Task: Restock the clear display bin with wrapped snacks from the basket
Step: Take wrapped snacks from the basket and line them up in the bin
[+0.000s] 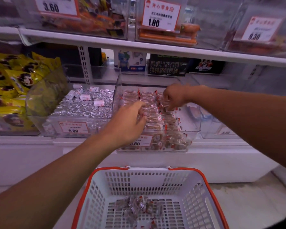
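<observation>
1. Wrapped snacks [157, 119] in clear wrappers with red ends are filling the clear display bin [195, 129], which is sitting on the white shelf [40, 156] in the middle.
2. A few more snacks [137, 207] are lying at the bottom of the white basket [188, 200] with the orange rim, down below the shelf.
3. The person's left hand [129, 124] is reaching into the bin from the front, with its fingers bent down onto the snacks. It is hard to tell if it is holding any.
4. The right hand [175, 96] is hovering over the back of the bin, and its fingers are pinching some snacks together.
5. A bin of shiny silver candies [82, 106] is sitting just beside the snack bin, on the left.
6. Yellow bags with panda pictures [10, 80] are piling up at the far left.
7. An orange-edged price tag [139, 140] is showing on the front of the snack bin, partly hidden by the left wrist.
</observation>
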The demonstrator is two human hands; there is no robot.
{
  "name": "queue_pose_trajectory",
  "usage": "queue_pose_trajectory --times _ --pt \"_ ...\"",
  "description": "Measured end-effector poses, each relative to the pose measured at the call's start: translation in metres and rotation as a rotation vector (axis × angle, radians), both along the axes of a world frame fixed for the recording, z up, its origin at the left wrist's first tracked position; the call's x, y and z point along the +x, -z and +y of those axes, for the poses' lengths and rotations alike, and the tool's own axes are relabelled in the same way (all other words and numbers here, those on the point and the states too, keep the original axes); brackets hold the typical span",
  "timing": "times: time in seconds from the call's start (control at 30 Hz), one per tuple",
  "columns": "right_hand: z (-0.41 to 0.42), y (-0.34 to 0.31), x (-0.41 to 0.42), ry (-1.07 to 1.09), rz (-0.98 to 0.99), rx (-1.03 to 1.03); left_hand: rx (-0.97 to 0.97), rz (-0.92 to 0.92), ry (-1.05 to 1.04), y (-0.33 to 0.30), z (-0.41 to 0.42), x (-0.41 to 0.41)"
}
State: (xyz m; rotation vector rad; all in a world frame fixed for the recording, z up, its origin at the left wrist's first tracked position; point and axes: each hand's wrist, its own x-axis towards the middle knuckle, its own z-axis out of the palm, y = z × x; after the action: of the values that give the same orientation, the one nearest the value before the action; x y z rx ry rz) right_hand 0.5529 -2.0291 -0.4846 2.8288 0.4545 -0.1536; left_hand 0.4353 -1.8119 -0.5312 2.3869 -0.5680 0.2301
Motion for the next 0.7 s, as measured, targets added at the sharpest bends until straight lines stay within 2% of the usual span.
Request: queue_pose_trajectory --times 0.23,0.5,0.57,0.63,0.7 --pt "0.002 0.014 0.008 0.056 -0.040 0.048 0.066 -0.082 0.037 0.010 0.003 -0.005" --pt "0.006 0.018 0.002 0.090 -0.100 0.012 0.303 -0.060 -0.027 0.007 -0.005 -0.003" --pt "0.006 0.018 0.001 0.082 -0.128 0.059 0.354 -0.064 -0.048 0.007 -0.008 -0.003" --pt "0.008 0.020 -0.001 0.089 -0.110 0.093 0.384 -0.068 -0.062 0.008 -0.009 -0.001" --pt "0.011 0.024 -0.002 0.088 -0.035 0.031 0.403 -0.071 -0.064 0.009 -0.011 0.001"
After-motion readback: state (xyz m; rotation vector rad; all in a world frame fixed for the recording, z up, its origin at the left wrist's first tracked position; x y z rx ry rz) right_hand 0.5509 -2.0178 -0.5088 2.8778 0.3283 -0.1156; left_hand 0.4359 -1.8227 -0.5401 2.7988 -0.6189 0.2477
